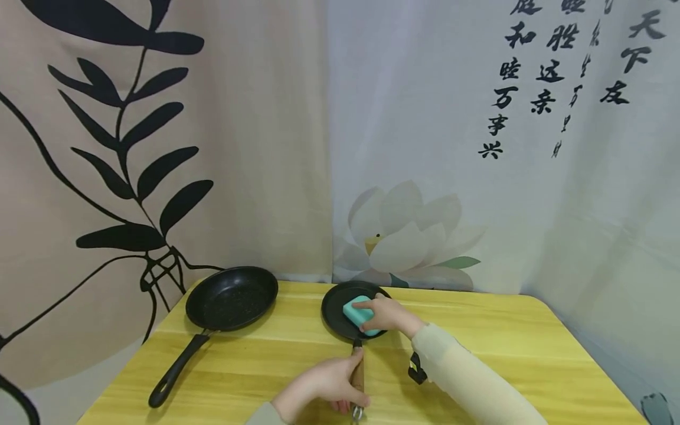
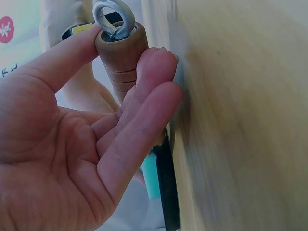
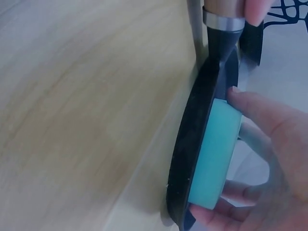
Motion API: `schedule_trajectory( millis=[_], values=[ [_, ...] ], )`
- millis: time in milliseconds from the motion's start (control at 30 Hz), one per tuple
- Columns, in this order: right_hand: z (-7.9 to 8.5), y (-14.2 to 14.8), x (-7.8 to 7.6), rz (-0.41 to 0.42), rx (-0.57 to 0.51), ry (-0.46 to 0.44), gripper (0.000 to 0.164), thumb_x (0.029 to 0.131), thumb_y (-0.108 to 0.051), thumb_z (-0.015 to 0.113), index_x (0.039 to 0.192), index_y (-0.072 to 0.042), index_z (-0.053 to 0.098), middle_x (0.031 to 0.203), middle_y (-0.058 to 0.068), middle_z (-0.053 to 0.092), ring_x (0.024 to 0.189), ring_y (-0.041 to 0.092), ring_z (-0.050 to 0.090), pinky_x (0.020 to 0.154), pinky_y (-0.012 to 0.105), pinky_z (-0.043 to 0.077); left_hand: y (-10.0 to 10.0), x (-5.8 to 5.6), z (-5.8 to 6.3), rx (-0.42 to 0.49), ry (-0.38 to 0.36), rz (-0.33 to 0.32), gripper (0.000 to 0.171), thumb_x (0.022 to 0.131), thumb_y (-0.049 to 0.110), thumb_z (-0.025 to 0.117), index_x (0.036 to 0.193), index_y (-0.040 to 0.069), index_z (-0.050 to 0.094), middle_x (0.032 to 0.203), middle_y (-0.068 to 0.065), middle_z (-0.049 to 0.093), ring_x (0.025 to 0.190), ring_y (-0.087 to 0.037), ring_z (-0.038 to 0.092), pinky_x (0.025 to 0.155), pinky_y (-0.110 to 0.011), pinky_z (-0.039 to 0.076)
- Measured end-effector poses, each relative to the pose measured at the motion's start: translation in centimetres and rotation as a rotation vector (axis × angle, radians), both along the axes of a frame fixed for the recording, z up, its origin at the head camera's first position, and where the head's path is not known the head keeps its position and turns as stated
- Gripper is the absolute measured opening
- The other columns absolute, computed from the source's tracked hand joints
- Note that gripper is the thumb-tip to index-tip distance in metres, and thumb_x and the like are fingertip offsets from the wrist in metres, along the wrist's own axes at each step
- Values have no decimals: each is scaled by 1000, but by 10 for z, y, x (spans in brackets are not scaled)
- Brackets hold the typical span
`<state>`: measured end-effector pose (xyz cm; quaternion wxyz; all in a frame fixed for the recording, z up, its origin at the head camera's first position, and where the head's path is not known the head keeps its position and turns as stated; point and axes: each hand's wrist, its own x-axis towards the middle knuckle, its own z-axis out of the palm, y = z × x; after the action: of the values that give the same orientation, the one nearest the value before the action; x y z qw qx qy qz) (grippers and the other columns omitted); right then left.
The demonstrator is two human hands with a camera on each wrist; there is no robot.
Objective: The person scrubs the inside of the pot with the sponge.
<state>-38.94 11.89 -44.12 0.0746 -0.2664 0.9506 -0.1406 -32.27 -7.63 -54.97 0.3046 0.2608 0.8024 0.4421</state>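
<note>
A small black frying pan [image 1: 333, 307] with a wooden handle [image 2: 121, 57] sits toward the table's back edge. My left hand [image 1: 333, 379] grips that handle between thumb and fingers, close to the metal ring [image 2: 114, 19] at its end. In my right hand [image 1: 392, 314] is a turquoise sponge [image 1: 357, 311], held by its edges inside the small pan. The right wrist view shows the sponge [image 3: 215, 153] lying flat side toward the pan's cooking surface, thumb at one end and fingertips at the other.
A larger black frying pan [image 1: 232, 299] stands at the table's back left, its black handle [image 1: 177, 372] pointing toward the front left. The wooden table [image 1: 494, 342] meets a printed curtain [image 1: 265, 147] behind. A black strap piece [image 1: 417, 369] hangs under my right wrist.
</note>
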Motion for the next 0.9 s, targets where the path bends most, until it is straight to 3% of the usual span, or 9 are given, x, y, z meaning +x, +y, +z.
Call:
schedule_trajectory(
  millis=[233, 367, 500, 600, 667, 767, 900],
  values=[
    [4, -6, 1, 4, 18, 4, 62, 83, -39, 76, 140, -27, 55, 138, 15, 53, 132, 44, 37, 96, 56, 44, 0, -3, -3, -7, 15, 3, 117, 73, 56, 80, 158, 17, 9, 65, -11, 69, 56, -31, 67, 47, -46, 55],
    [2, -10, 3, -2, 10, -11, 61, 84, -40, 75, 140, -28, 54, 137, 10, 55, 137, 44, 31, 100, 57, 40, 1, 2, 2, -11, 32, 7, 114, 74, 57, 78, 157, 16, 10, 64, -8, 68, 55, -27, 67, 46, -42, 54],
    [2, -15, 4, -1, 14, 1, 61, 84, -40, 75, 140, -28, 54, 136, 11, 56, 136, 43, 33, 99, 56, 41, 4, 25, 39, -91, 94, 23, 109, 80, 52, 76, 156, 8, 12, 61, -3, 67, 53, -18, 66, 47, -35, 54],
    [2, -18, 6, -2, 15, 8, 61, 83, -39, 76, 140, -27, 55, 137, 12, 55, 134, 43, 35, 98, 56, 42, 7, 49, 78, -122, 108, 52, 101, 84, 41, 76, 154, 0, 15, 60, -4, 66, 52, -19, 65, 48, -34, 54],
    [3, -20, 7, -3, 12, 7, 60, 83, -39, 76, 139, -28, 56, 137, 12, 55, 134, 43, 36, 98, 56, 42, 7, 58, 93, -111, 107, 65, 96, 86, 35, 75, 153, -1, 17, 58, -3, 65, 50, -18, 64, 47, -33, 53],
    [4, -22, 8, -1, 13, 11, 60, 83, -38, 76, 139, -28, 56, 138, 13, 54, 131, 42, 39, 96, 55, 43, 8, 67, 105, -85, 96, 84, 92, 86, 28, 76, 152, -5, 20, 57, -7, 64, 50, -20, 63, 46, -34, 53],
    [5, -26, 9, 9, 21, 26, 60, 83, -38, 77, 139, -28, 56, 138, 13, 53, 127, 39, 44, 93, 52, 46, 7, 64, 103, -117, 113, 48, 97, 87, 36, 74, 151, -7, 16, 58, -3, 65, 50, -16, 64, 48, -31, 53]
  ],
)
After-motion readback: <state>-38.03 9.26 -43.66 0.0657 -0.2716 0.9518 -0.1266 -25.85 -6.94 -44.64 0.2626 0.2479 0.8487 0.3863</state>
